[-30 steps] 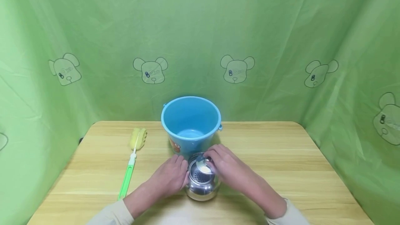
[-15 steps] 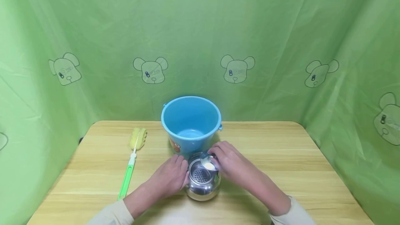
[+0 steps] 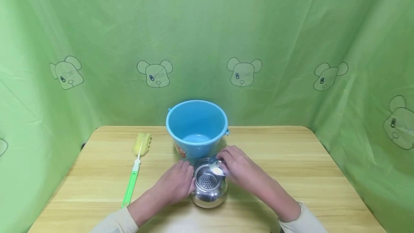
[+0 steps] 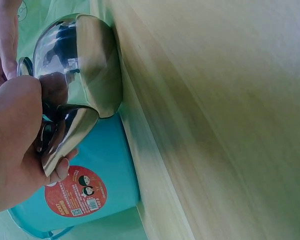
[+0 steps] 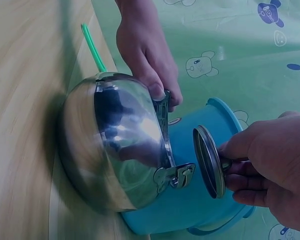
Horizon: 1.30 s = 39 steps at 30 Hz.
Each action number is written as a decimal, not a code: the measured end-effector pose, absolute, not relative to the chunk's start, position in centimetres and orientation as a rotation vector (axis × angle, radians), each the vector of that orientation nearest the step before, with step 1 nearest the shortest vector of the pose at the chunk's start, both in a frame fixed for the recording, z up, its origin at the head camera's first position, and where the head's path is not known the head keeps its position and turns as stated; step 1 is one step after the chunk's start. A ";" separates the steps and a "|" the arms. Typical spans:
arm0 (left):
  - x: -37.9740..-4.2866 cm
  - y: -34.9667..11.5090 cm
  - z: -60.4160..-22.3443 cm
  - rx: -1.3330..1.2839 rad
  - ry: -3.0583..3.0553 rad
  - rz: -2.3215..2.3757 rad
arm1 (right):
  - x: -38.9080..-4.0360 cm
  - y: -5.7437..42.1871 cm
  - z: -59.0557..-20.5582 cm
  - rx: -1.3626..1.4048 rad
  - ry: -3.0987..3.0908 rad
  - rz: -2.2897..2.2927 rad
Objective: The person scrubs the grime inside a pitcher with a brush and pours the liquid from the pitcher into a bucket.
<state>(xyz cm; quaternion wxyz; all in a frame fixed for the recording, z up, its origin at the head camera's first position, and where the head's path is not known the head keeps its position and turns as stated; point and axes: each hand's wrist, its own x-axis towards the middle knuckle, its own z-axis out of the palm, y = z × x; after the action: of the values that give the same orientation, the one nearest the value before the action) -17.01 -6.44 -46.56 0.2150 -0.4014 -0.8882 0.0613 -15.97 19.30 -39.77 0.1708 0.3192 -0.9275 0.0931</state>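
Wood-grain tbl [image 3: 275, 161] | grn cloth [image 3: 200, 28] bhd & at sides | L hand [image 3: 176, 182] grips kettle [image 3: 210, 197] | R hand [image 3: 238, 167] pinches lid [image 5: 210, 162]

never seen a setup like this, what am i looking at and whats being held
No machine here: just a person's bare left hand and right hand. The wide picture is from a camera worn on the head; the close ones, from one on each wrist. On the wooden table stand a metal kettle and, behind it, a blue bucket; a sponge brush lies to the left. The left hand grips the kettle; the right hand holds its lid, which is off.
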 end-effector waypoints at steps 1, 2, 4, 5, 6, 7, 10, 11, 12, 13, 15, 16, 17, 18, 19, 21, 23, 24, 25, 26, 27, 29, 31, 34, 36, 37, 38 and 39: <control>-17.0 -6.4 -46.6 -1.114 -2.462 0.167 | -16.0 19.3 -39.8 0.905 -2.636 0.264; -17.0 -6.4 -46.6 -1.113 -2.461 0.168 | -16.0 19.4 -39.8 0.902 -2.638 0.265; -17.0 -6.5 -46.6 -1.114 -2.462 0.170 | -16.1 19.5 -39.9 0.897 -2.641 0.264; -17.0 -6.4 -46.6 -1.115 -2.461 0.169 | -16.2 19.5 -40.0 0.894 -2.640 0.262; -17.0 -6.5 -46.6 -1.114 -2.460 0.167 | -16.2 19.6 -40.0 0.893 -2.638 0.261; -17.0 -6.5 -46.6 -1.114 -2.458 0.165 | -16.3 19.6 -40.0 0.893 -2.635 0.260; -17.1 -6.5 -46.7 -1.114 -2.442 0.152 | -16.5 19.8 -40.0 0.897 -2.623 0.259; -17.1 -6.5 -46.7 -1.114 -2.437 0.150 | -16.5 19.8 -40.1 0.897 -2.620 0.257; -17.1 -6.5 -46.7 -1.114 -2.433 0.147 | -16.6 19.9 -40.1 0.897 -2.618 0.259; -17.1 -6.5 -46.7 -1.114 -2.430 0.148 | -16.6 19.9 -40.1 0.897 -2.616 0.258; -17.1 -6.5 -46.7 -1.116 -2.432 0.149 | -16.8 20.0 -40.1 0.897 -2.613 0.258; -17.1 -6.5 -46.6 -1.117 -2.435 0.153 | -16.8 20.0 -40.2 0.899 -2.611 0.259; -17.0 -6.5 -46.6 -1.116 -2.439 0.157 | -16.9 20.1 -40.2 0.901 -2.609 0.261; -17.0 -6.5 -46.6 -1.115 -2.443 0.159 | -16.9 20.1 -40.2 0.902 -2.608 0.264; -17.0 -6.5 -46.6 -1.115 -2.446 0.160 | -17.0 20.1 -40.2 0.903 -2.607 0.266; -17.1 -6.4 -46.6 -1.115 -2.446 0.162 | -17.0 20.2 -40.2 0.903 -2.607 0.273; -17.1 -6.4 -46.6 -1.116 -2.442 0.157 | -17.1 20.3 -40.2 0.899 -2.611 0.281; -17.1 -6.4 -46.6 -1.116 -2.440 0.154 | -17.2 20.3 -40.3 0.896 -2.611 0.281; -17.1 -6.4 -46.6 -1.117 -2.438 0.153 | -17.2 20.4 -40.3 0.894 -2.613 0.282; -17.1 -6.5 -46.6 -1.117 -2.436 0.154 | -17.2 20.4 -40.3 0.892 -2.614 0.284; -17.1 -6.5 -46.6 -1.117 -2.436 0.153 | -17.3 20.4 -40.4 0.891 -2.615 0.287; -17.1 -6.5 -46.7 -1.115 -2.440 0.154 | -17.3 20.5 -40.5 0.885 -2.619 0.290; -17.1 -6.5 -46.7 -1.114 -2.446 0.153 | -17.4 20.6 -40.6 0.881 -2.620 0.293; -17.0 -6.5 -46.6 -1.111 -2.457 0.150 | -17.6 20.8 -40.6 0.880 -2.620 0.299; -17.0 -6.4 -46.6 -1.110 -2.463 0.147 | -17.7 20.9 -40.7 0.881 -2.619 0.301; -17.0 -6.4 -46.6 -1.110 -2.465 0.147 | -17.7 20.9 -40.7 0.881 -2.620 0.304; -17.0 -6.4 -46.6 -1.108 -2.467 0.149 | -17.8 20.9 -40.7 0.880 -2.621 0.306; -17.0 -6.4 -46.6 -1.107 -2.470 0.149 | -17.8 21.0 -40.7 0.878 -2.623 0.307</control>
<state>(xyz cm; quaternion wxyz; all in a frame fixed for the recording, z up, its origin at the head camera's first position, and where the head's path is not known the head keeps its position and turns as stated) -17.00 -6.41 -46.56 0.2135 -0.3989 -0.8902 0.0537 -17.85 20.97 -40.73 0.1782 0.3104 -0.9274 0.1087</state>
